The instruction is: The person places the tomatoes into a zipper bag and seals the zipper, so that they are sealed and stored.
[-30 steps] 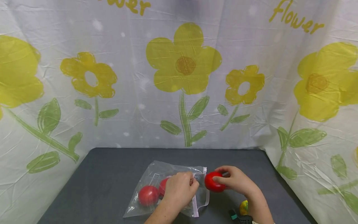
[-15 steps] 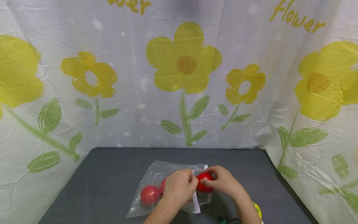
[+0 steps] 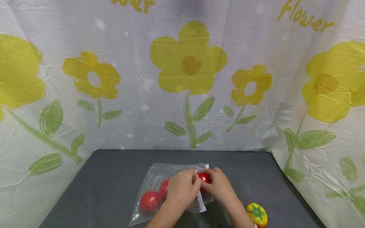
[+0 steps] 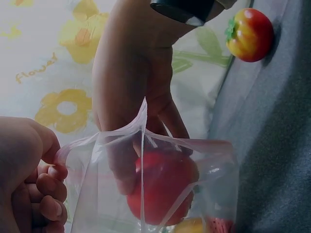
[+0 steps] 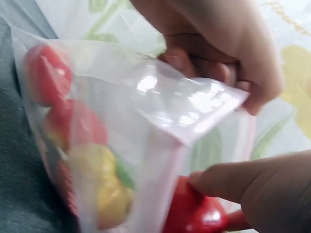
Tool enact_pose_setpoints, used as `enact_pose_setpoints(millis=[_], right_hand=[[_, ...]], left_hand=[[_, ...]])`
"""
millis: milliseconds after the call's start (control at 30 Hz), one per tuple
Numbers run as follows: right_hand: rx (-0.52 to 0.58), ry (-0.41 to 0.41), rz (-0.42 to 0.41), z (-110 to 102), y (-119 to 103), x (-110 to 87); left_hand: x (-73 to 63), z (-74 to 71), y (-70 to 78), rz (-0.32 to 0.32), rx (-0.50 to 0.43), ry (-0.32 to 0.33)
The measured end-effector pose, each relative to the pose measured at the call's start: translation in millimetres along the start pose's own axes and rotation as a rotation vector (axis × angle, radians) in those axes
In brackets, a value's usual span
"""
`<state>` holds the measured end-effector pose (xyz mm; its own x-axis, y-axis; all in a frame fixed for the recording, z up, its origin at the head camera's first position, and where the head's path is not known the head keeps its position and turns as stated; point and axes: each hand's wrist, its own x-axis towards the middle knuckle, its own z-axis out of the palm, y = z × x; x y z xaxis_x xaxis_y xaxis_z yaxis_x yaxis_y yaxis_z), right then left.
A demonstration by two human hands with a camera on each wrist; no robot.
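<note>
A clear zip bag (image 3: 152, 179) lies on the dark table with its mouth to the right. My left hand (image 3: 183, 188) pinches the upper lip of the mouth, seen also in the left wrist view, where the lip (image 4: 65, 150) meets thumb and fingers. My right hand (image 3: 222, 186) holds a glossy red tomato (image 3: 204, 178) at the opening. The left wrist view shows this tomato (image 4: 167, 177) and its fingertips behind the clear plastic. Inside the bag sit red round fruits (image 3: 150, 201), a yellow fruit (image 5: 102, 187) with a green patch, and a red textured item (image 4: 221, 225), partly hidden.
A yellow and red fruit with a green leafy top (image 3: 257, 215) rests on the table (image 3: 114, 167) to the right of my right forearm. A white curtain (image 3: 137, 104) with painted flowers stands around the table's back and sides.
My right hand has moved left, bringing the tomato from outside the bag into its mouth. The left hand keeps its pinch on the lip. The yellow and red fruit has come into fuller view.
</note>
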<state>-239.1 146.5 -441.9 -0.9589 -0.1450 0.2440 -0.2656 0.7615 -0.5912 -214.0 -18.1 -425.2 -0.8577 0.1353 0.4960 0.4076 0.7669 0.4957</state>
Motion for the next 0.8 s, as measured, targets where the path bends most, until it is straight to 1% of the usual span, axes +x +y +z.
enact_pose_setpoints(millis=[67,300,367,467,633,733,800], right_hand=[[0.023,0.003,0.016,4,-1,0.5],[0.227,-0.047,0.077,8,-4,0.9],[0.256,-0.046,0.090,9,-4,1.8],[0.276,-0.018,0.099,14,-2,3.2],[0.258,0.056,0.103,25,1,3.1],[0.287,0.077,0.106,28,1,2.4],[0.315,0.081,0.111,28,0,1.7]], left_hand=[[0.2,0.2,-0.2,0.005,0.002,0.003],[0.6,0.8,-1.1,0.022,0.006,0.024],[0.9,0.9,-1.0,0.022,0.007,0.022],[0.7,0.6,0.2,0.015,0.013,0.004],[-1.2,1.4,1.6,0.017,0.008,-0.015],[-2.2,2.7,1.7,0.020,0.007,-0.010],[-2.4,3.2,2.1,0.024,0.024,0.005]])
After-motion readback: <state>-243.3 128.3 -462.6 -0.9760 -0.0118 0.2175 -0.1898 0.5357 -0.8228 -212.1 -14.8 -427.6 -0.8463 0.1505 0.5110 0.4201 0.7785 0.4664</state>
